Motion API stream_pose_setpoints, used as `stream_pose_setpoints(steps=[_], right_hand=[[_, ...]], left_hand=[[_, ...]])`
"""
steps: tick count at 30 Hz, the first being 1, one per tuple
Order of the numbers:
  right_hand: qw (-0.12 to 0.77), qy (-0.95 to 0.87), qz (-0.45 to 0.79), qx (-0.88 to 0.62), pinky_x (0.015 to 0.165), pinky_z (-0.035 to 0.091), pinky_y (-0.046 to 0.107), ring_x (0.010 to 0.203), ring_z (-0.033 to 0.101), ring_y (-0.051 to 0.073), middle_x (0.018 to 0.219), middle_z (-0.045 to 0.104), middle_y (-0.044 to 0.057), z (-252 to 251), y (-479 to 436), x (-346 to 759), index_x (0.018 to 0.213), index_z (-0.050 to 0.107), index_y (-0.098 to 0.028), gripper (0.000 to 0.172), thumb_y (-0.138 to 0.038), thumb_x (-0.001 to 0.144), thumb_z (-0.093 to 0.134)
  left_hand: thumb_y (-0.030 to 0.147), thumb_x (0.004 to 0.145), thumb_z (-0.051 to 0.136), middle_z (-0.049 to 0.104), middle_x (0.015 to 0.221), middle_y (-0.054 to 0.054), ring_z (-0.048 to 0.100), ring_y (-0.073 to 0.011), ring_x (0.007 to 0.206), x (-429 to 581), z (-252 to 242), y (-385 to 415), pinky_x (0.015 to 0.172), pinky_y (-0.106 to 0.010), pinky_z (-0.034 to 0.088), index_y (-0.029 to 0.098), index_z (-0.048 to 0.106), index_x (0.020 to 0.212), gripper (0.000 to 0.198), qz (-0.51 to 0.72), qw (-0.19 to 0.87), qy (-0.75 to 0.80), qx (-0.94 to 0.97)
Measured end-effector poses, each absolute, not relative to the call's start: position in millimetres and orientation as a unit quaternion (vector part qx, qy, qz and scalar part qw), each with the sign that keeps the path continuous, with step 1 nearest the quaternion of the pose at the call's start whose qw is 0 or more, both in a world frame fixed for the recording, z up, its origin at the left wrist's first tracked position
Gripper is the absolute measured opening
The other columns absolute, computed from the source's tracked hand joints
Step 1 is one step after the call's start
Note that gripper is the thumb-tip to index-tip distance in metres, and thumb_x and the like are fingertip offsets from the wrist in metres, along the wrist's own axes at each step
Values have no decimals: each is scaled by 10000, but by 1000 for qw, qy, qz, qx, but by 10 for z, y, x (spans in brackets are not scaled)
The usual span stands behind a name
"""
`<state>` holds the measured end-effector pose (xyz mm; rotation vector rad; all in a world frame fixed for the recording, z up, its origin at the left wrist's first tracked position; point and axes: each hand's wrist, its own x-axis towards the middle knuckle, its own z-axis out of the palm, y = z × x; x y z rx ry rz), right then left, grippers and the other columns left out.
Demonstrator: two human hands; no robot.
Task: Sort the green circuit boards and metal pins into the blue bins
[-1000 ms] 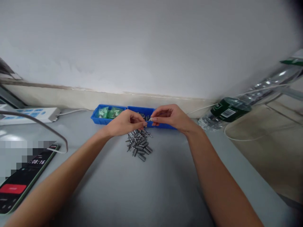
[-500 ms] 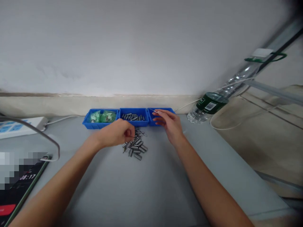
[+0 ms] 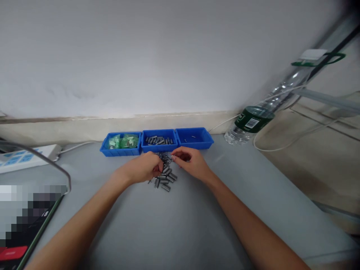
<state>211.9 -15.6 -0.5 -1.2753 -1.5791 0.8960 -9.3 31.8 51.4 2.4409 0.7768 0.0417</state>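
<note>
A pile of metal pins [image 3: 165, 179], thick ones at the front and thin ones behind, lies on the grey table [image 3: 174, 228]. My left hand [image 3: 146, 167] is closed at the pile's left side, its fingertips down among the pins; what they pinch is hidden. At the right edge of the pile, my right hand [image 3: 192, 161] has thumb and forefinger pinched together, and I cannot make out anything between them. Behind the pile, the middle blue bin [image 3: 160, 149] contains several thick pins. A few thin pins lie in the right blue bin [image 3: 195, 145].
Green plastic packets [image 3: 129, 141] fill the left blue bin [image 3: 120, 152]. A water bottle [image 3: 253, 120] leans at the right, near a white cable. To the left are a power strip [image 3: 30, 157] and a phone [image 3: 36, 225]. A wall rises behind the bins.
My right hand has come from above the right bin, where it held a thin pin, down to the pile. My left hand stays at the pile, shifted slightly right and nearer.
</note>
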Motion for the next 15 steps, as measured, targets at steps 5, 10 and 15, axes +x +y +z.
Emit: stream_pose_setpoints(steps=[5,10,15], right_hand=[[441,-639,370,-511,617,474,282,668,579,151,801,687,29,-10,-170,2098,949,739,-200,248,-435,885,696],[448,-629,370,-517,628,498,293,704,608,171,814,702,41,-25,-141,2135,952,748,-201,277,-463,872,706],[451,-611,403,-511,636,509,300,670,605,160,792,689,33,24,-145,2171,926,738,-196,289,-478,864,718]], left_hand=[[54,813,586,734,835,-77,659,-196,757,-47,530,294,635,-268,443,170,745,835,198,-23,236,294,926],[53,854,550,698,908,-90,638,-221,852,-61,495,303,712,-300,443,169,697,819,191,-27,227,288,930],[172,939,511,643,923,-69,571,-170,731,-106,552,341,654,-288,419,166,612,876,120,20,242,282,928]])
